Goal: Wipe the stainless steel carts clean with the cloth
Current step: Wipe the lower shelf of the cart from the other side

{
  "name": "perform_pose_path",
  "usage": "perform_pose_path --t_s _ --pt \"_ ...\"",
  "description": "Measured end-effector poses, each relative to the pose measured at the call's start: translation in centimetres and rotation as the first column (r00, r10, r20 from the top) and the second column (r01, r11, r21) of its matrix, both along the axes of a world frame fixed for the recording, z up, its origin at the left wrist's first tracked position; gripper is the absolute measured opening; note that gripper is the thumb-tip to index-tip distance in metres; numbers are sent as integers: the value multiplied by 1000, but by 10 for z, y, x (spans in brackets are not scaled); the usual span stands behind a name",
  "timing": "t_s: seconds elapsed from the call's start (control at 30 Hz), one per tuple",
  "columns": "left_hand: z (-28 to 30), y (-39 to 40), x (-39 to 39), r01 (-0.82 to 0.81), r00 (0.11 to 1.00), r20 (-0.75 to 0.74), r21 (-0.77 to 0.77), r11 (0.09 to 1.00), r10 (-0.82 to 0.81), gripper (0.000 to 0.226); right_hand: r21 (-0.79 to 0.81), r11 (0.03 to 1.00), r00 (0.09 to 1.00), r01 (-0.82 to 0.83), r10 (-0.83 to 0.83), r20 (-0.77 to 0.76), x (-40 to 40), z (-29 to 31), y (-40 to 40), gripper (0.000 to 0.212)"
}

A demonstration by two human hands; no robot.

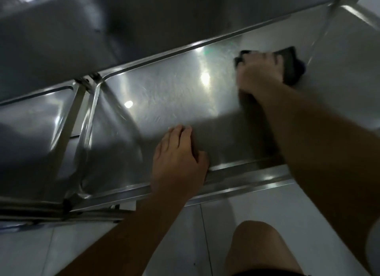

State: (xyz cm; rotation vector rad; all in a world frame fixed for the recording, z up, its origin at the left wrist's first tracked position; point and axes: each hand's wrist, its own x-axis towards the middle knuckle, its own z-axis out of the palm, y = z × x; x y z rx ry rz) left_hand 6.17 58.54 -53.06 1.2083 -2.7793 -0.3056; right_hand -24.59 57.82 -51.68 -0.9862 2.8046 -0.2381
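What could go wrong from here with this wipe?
The right hand presses the cloth at the far end of the shelf, so the near strip by the left hand may get missed. The left hand leans on the shelf's edge; the cart could shift under that weight. The next cart could be skipped.

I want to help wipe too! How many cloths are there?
1. The dark folded cloth lies under the right hand at the far right of the shiny stainless steel cart shelf. The left hand rests bare. Others may be out of view.
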Motion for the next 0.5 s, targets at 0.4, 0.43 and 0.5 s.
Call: perform_pose_path --t_s 0.4,0.43,0.5 --pt "-2 -2 -3 -18 1000 1 -11 1000 18 73 -73 758 759 -648 651 23 109 10 -54 52" --pt "-3 -2 -3 -19 1000 -3 -3 1000 19 73 -93 802 806 -590 592 -9 85 10 -42 51" --pt "-3 -3 -4 -18 1000 -14 5 1000 18 72 -130 878 888 -460 458 -45 30 12 -15 47"
